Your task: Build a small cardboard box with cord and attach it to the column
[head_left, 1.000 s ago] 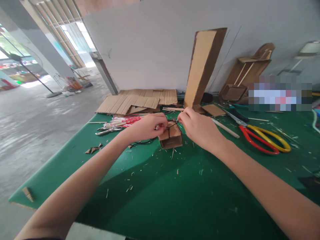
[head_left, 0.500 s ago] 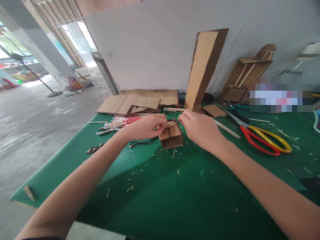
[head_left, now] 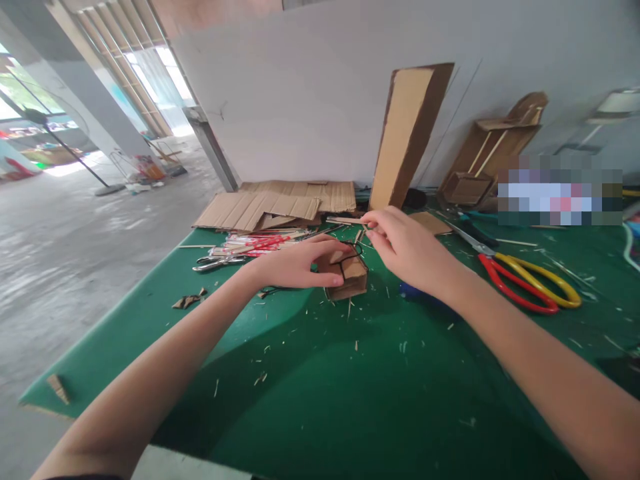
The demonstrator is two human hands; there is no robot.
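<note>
A small brown cardboard box point(head_left: 356, 285) sits on the green table, with a black cord point(head_left: 342, 269) looped round it and across its top. My left hand point(head_left: 313, 263) grips the box from the left, thumb low on its side and fingers over the top. Just right of and above the box, my right hand point(head_left: 395, 237) is pinched closed near the loose cord loop. Whether a cord end lies in that pinch is too small to tell.
Flat cardboard sheets point(head_left: 255, 205) lie at the back, near silver scissors point(head_left: 220, 263) and a bundle of sticks in red-and-white wrapping point(head_left: 255, 244). A tall cardboard piece point(head_left: 404, 133) stands by the wall. Large scissors with red and yellow handles point(head_left: 520, 275) lie at right.
My left hand has gone from pinching the cord to holding the box. My right hand has shifted slightly up and right, and the cord loop stands looser over the box.
</note>
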